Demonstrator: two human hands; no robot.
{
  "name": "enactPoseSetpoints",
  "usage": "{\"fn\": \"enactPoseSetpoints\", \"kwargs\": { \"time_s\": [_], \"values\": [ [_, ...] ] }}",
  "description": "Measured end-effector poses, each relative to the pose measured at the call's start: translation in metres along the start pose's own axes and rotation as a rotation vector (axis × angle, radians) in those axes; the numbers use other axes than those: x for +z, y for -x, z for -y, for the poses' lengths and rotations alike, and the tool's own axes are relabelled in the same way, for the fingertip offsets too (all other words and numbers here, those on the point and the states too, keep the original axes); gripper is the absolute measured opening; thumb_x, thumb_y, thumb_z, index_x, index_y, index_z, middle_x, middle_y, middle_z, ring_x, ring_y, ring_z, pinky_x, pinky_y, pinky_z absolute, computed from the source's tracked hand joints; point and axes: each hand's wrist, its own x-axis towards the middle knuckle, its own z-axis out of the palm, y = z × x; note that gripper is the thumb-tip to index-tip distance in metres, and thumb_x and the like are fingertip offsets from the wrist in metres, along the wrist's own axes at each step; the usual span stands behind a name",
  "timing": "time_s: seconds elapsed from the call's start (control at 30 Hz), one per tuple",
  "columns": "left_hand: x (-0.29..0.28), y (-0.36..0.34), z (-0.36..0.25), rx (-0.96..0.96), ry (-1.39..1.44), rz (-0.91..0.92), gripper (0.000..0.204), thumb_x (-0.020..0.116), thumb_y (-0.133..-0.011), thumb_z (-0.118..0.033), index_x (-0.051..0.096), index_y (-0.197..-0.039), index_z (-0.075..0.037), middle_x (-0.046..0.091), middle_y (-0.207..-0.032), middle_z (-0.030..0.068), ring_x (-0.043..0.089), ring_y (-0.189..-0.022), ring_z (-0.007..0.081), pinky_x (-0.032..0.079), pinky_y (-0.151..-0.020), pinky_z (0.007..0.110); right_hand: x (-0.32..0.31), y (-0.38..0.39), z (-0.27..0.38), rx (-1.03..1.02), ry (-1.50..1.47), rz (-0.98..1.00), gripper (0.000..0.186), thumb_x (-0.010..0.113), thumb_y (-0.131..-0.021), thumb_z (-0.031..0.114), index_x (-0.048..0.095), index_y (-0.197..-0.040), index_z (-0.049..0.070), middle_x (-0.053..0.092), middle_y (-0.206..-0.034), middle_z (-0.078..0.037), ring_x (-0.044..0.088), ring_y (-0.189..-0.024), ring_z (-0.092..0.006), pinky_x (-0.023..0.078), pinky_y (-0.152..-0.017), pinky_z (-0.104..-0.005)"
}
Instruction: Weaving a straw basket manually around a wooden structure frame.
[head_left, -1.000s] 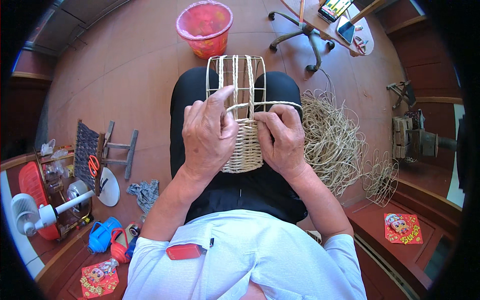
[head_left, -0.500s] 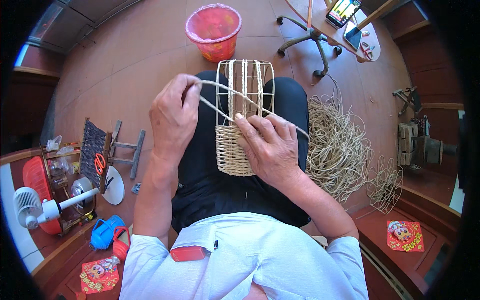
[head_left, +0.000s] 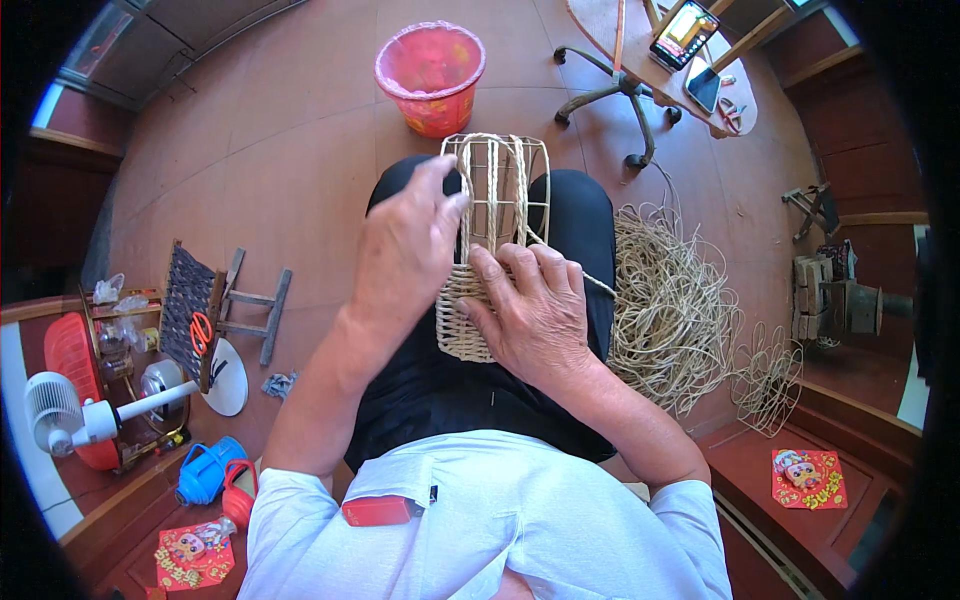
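A partly woven basket [head_left: 462,325] on a wire frame [head_left: 547,190] lies over my lap, between my knees. Pale twisted cord is woven tightly across its near part, while lengthwise braided strands [head_left: 492,190] run along the bare far part. My right hand [head_left: 535,305] grips the woven part, fingers over its upper edge and thumb on its face. A loose cord [head_left: 598,284] trails from beside it toward the right. My left hand [head_left: 408,240], slightly blurred, is at the frame's left side with thumb and forefinger apart. A cord loop [head_left: 488,137] arches past its fingertips.
A big heap of cord [head_left: 670,310] lies right of my legs, with a smaller coil [head_left: 768,380] beside it. Ahead stands a red bucket [head_left: 430,80]. A table [head_left: 640,60] with phones is at far right. A stool [head_left: 250,305] and a fan [head_left: 60,410] are left.
My left hand has moved right to the frame and spread its fingers from the cord. The stretched cord has become a loop over the frame; my right hand has settled flatter on the weave.
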Motion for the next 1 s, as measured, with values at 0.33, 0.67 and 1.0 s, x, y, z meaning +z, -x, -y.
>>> {"fn": "enactPoseSetpoints", "kwargs": {
  "time_s": [0.33,0.67,1.0],
  "values": [
    [0.011,0.017,-0.006,-0.082,0.017,0.155,0.061,0.060,-0.108,-0.006,0.045,-0.167,-0.003,0.072,-0.126,0.0297,0.075,-0.110,0.0491,0.060,-0.097,0.056,0.016,-0.001,-0.006,0.035,-0.064,-0.128,0.041,0.082,-0.094,0.028,0.074,-0.133,0.016,0.064,-0.117,-0.004,0.059,-0.113,-0.0288,0.045,-0.094,-0.0462],
    [0.009,0.061,-0.019,0.051,0.159,0.086,0.054,0.075,-0.099,0.006,0.065,-0.150,-0.006,0.076,-0.125,0.0220,0.079,-0.098,0.0360,0.065,-0.084,0.044,0.020,0.039,-0.008,0.019,-0.162,-0.218,0.029,0.084,-0.094,0.023,0.081,-0.123,0.018,0.066,-0.114,-0.001,0.060,-0.108,-0.0252,0.045,-0.094,-0.0428],
    [0.008,0.081,0.001,-0.447,1.011,0.078,0.044,0.074,-0.104,0.000,0.064,-0.147,-0.004,0.064,-0.101,-0.0015,0.055,-0.070,0.0023,0.047,-0.059,0.020,0.015,0.034,-0.001,0.065,-0.176,-0.264,0.026,0.085,-0.096,0.024,0.082,-0.122,0.019,0.065,-0.109,0.002,0.060,-0.104,-0.0221,0.042,-0.090,-0.0425]
  ]
}}
